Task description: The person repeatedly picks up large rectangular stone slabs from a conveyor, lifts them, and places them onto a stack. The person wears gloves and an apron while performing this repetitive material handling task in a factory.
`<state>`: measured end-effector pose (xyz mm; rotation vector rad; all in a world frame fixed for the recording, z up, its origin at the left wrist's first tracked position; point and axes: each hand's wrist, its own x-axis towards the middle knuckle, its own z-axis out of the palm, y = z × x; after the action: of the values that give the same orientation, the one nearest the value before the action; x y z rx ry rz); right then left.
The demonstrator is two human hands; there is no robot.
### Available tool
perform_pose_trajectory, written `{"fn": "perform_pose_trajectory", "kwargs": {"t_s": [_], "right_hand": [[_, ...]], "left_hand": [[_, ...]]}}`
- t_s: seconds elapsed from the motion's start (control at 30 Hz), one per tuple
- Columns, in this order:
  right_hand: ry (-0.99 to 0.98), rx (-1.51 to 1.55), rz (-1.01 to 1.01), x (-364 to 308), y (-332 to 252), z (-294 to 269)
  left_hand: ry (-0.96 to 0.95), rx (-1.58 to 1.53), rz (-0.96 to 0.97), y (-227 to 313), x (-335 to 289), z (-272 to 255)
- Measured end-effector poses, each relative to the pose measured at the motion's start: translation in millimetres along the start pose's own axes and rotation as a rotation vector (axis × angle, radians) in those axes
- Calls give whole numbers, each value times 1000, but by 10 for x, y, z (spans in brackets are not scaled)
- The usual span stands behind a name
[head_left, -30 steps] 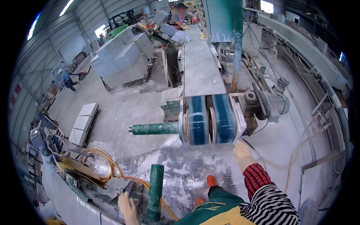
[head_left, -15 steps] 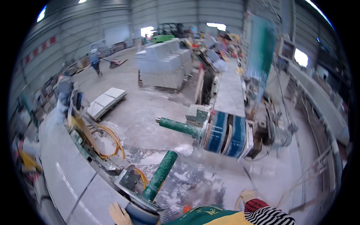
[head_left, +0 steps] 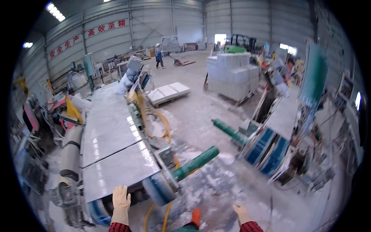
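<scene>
My left hand [head_left: 121, 201], in a cream rubber glove, lies with fingers extended over the near edge of a pale, shiny stone slab [head_left: 119, 168]. A second slab [head_left: 110, 129] lies beyond it, with a dark seam between them. Both rest on a conveyor whose blue belt [head_left: 159, 192] shows at the near end. My right hand [head_left: 242, 215], gloved alike, hangs over the floor at the lower right with nothing visible in it; its fingers look loosely extended. Red checked cuffs show at both wrists.
A green roller [head_left: 198, 163] sticks out from the conveyor into the aisle, above yellow hoses [head_left: 166, 216]. Opposite is another blue-belted conveyor [head_left: 266, 150] with its own green roller [head_left: 228, 130]. Stacked pale blocks [head_left: 234, 75], a low pallet of slabs [head_left: 169, 92] and a person [head_left: 159, 56] are farther off.
The view has swung left, bringing the left conveyor and its slabs into fuller sight. My left hand stays at the slab's near end. My right hand now shows more clearly, away from my body.
</scene>
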<state>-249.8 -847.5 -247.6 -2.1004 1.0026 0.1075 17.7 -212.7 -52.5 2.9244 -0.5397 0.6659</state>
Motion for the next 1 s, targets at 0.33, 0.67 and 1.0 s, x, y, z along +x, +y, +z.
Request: {"fn": "perform_pose_trajectory", "kwargs": {"t_s": [0.33, 0.67, 1.0], "right_hand": [[-309, -398, 360, -1531, 946, 105], [-136, -435, 311, -1349, -525, 95], [-32, -193, -290, -1088, -3177, 1245]], "left_hand": [[-95, 35, -248, -928, -945, -501], [-180, 10, -214, -955, -291, -424], [-131, -44, -23, -1082, 84, -30]]}}
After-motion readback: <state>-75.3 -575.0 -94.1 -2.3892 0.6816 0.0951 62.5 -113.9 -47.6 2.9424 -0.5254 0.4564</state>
